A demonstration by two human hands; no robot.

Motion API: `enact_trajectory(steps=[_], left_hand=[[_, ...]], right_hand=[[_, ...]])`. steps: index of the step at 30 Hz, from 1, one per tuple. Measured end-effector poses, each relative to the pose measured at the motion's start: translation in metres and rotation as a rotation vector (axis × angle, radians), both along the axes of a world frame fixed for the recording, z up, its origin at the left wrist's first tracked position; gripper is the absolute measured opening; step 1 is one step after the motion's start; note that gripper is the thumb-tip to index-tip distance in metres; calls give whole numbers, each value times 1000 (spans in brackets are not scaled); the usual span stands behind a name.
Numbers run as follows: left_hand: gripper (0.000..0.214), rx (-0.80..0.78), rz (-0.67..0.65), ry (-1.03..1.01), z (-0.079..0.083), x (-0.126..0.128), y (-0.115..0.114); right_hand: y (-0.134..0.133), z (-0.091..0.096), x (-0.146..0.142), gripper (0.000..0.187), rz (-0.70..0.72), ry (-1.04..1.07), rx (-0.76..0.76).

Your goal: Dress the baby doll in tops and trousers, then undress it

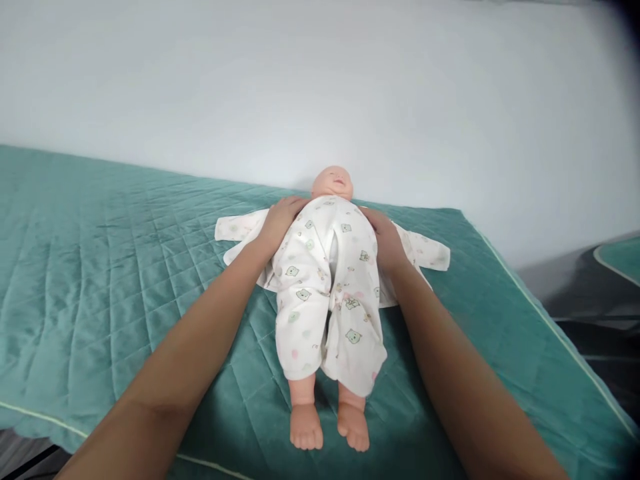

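Note:
A baby doll (333, 181) lies on its back, head toward the wall and bare feet toward me. White trousers (303, 293) printed with small green bears cover its legs and reach up over its chest. Beneath it a matching white shirt (431, 250) is spread out, with both sleeves stretched sideways. My left hand (286, 217) is closed on the upper edge of the trousers at one side of the doll, near its shoulder. At the opposite side, my right hand (384, 237) grips the trousers too, its fingertips partly hidden.
A green quilted cover (125, 267) with a pale piped edge lies under the doll. Behind it rises a plain white wall (320, 87). At the far right, past the cover's edge, part of another green padded surface (623, 260) shows above a dark area.

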State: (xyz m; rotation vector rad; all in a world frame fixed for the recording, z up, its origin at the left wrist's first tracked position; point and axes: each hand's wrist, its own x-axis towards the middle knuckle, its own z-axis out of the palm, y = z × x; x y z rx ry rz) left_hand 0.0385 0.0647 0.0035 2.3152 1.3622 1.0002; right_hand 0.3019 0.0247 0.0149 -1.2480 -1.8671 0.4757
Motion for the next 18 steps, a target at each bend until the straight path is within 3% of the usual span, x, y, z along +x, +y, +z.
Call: enact_trajectory(steps=[7, 13, 15, 18], left_hand=[[47, 29, 11, 13, -11, -10, -22], [48, 84, -29, 11, -19, -15, -38], [49, 85, -40, 14, -19, -16, -45], [46, 96, -28, 44, -14, -16, -55]], right_hand=[[-24, -11, 1, 38, -74, 45, 64], [-41, -9, -12, 30, -439, 279, -26], [-43, -6, -13, 25, -498, 235, -89], [-44, 1, -11, 22, -453, 82, -212]])
